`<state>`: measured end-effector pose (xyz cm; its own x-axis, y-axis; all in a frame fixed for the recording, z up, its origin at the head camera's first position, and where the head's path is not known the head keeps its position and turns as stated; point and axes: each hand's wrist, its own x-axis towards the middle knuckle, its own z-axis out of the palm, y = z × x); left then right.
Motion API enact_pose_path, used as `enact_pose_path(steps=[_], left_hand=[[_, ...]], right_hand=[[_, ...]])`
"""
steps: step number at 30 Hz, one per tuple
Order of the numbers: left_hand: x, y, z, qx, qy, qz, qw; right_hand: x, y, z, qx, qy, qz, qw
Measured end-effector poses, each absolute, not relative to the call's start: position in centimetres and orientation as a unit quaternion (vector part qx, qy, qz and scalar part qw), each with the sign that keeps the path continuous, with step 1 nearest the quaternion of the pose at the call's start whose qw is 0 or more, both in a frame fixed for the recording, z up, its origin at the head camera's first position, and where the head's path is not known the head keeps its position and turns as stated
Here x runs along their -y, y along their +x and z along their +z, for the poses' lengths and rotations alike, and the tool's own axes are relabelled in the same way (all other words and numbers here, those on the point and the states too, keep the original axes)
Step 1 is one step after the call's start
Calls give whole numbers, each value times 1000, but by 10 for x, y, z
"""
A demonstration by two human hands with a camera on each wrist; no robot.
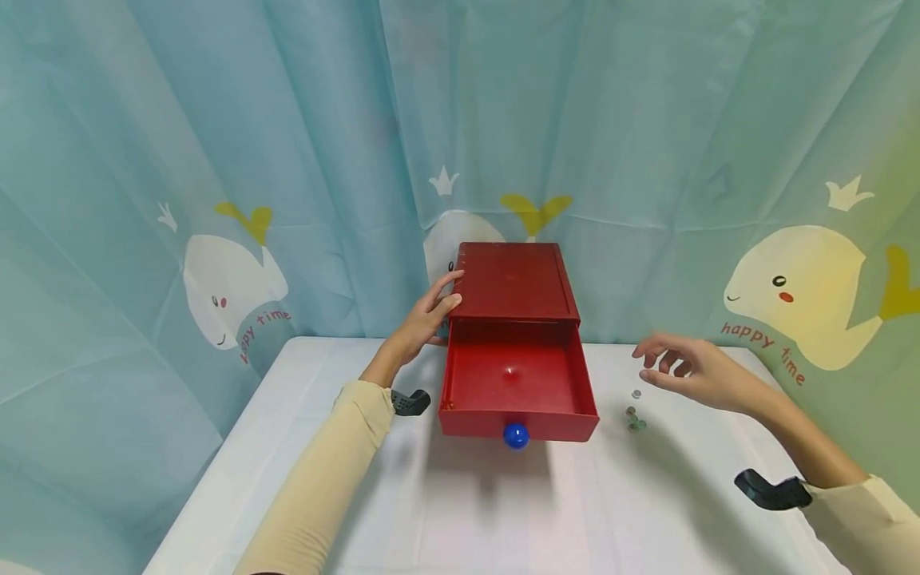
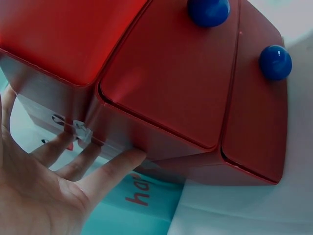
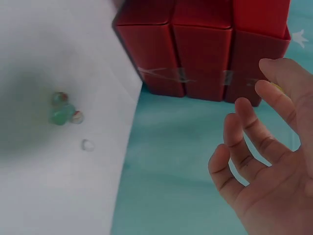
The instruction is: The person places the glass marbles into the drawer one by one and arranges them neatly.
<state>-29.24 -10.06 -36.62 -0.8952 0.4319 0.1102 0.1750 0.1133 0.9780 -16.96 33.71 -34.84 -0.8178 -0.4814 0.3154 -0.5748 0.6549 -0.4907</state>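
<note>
My left hand [image 1: 417, 326] ungrasping, fingers extended against left side of red cabinet [image 1: 513, 279], some fingertips hidden. Cabinet near middle of tabletop's [image 1: 345, 479] back edge, top drawer [image 1: 489, 387] pulled out, hiding lower drawers [image 2: 168, 68] from head view. My right hand [image 1: 700, 374] released, loosely bent, near back right corner. Marbles [image 1: 633, 421] nearby, blurred. Tabletop's front edge cut off.

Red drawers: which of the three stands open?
The top drawer: it is pulled out, its inside showing in the head view. The middle drawer and bottom drawer below it are shut.
</note>
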Motion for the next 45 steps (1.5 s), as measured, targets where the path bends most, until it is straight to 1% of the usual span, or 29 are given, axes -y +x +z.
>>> enact_pose_path(steps=[10, 18, 33, 39, 45], left_hand=[[101, -292, -364, -740, 198, 635, 102], [100, -292, -364, -743, 195, 632, 103], [100, -292, -364, -742, 197, 632, 107], [100, -293, -365, -741, 197, 634, 105], [100, -291, -364, -742, 194, 633, 104]], right_hand=[[-353, -165, -380, 906, 273, 308, 97], [-363, -162, -405, 908, 252, 328, 66], [-375, -172, -446, 894, 261, 365, 15], [-374, -173, -457, 894, 251, 371, -8], [-372, -173, -464, 906, 224, 360, -13]])
